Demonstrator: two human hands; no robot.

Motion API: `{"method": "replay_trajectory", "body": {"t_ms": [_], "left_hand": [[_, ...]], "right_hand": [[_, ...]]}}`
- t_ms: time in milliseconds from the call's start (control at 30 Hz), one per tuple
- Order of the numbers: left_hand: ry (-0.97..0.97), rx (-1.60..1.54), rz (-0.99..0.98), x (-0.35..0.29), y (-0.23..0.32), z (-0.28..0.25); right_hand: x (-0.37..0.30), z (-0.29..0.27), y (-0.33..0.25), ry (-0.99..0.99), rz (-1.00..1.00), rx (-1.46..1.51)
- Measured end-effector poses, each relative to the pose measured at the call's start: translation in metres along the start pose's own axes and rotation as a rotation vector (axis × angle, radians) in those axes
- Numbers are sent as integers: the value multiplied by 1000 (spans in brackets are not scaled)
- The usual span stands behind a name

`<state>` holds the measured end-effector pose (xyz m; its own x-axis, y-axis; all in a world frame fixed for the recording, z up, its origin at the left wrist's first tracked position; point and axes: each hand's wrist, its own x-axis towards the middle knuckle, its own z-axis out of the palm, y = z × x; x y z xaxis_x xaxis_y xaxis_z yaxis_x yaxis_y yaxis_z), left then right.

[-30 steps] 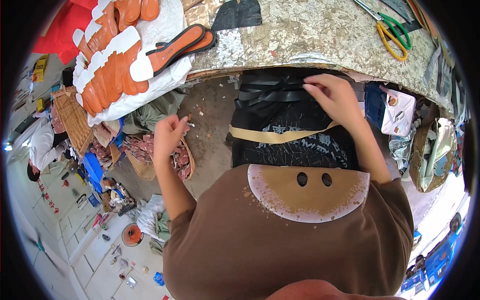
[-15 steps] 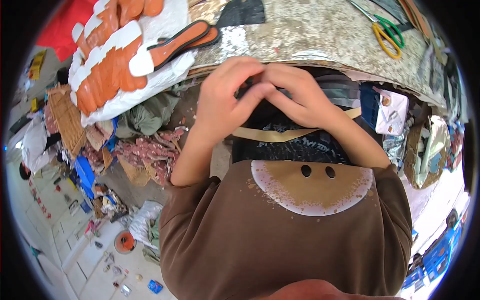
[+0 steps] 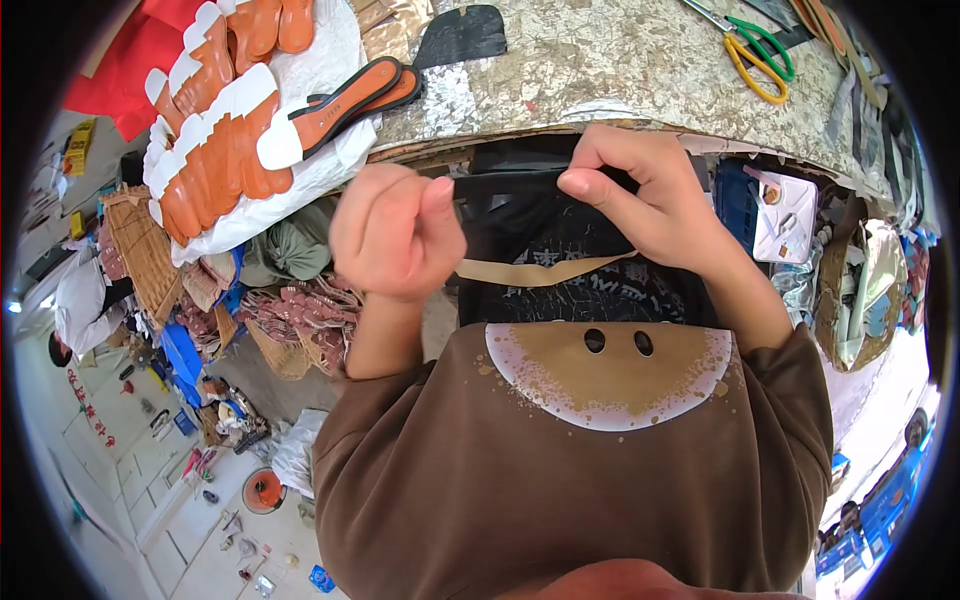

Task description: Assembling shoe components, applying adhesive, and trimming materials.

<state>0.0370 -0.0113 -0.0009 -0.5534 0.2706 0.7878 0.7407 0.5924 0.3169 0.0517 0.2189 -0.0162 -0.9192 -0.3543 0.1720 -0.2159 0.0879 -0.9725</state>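
Observation:
Level with the bench's front edge, my left hand [image 3: 395, 235] is curled closed, thumb against the bent fingers. To its right my right hand [image 3: 645, 195] is pinched closed. A narrow black strip [image 3: 510, 183] appears stretched between the two hands, its ends hidden in the fingers. Behind it, below the bench edge, is more dark material, so its outline is hard to follow. Over my lap lies a black apron [image 3: 600, 290] with pale printing, crossed by a tan band [image 3: 545, 272].
On the worn bench [image 3: 590, 65] lie orange-brown insoles [image 3: 215, 150] with white ends, a black-edged pair [image 3: 350, 100], a black flat piece [image 3: 462, 35] and yellow-and-green-handled scissors [image 3: 755, 62]. A white tray [image 3: 785, 220] sits right, below the edge. Cloth bundles [image 3: 300, 245] and cardboard [image 3: 135, 240] fill the left.
My hands were together at the bench edge and have come apart, the left moving left and down, the right slightly right. The black strip now shows between them.

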Motion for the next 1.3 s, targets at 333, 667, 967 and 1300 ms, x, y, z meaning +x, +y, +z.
{"method": "replay_trajectory", "body": {"t_ms": [333, 667, 967, 1300], "left_hand": [[-325, -339, -573, 6, 13, 25], [-493, -402, -400, 26, 8, 38], [-754, -29, -286, 109, -142, 104], [-596, 321, -180, 232, -305, 210]], "right_hand": [[6, -18, 10, -133, 214, -55], [10, -26, 23, -236, 121, 38], [27, -91, 108, 332, -138, -96], [7, -99, 119, 304, 317, 243]]}}
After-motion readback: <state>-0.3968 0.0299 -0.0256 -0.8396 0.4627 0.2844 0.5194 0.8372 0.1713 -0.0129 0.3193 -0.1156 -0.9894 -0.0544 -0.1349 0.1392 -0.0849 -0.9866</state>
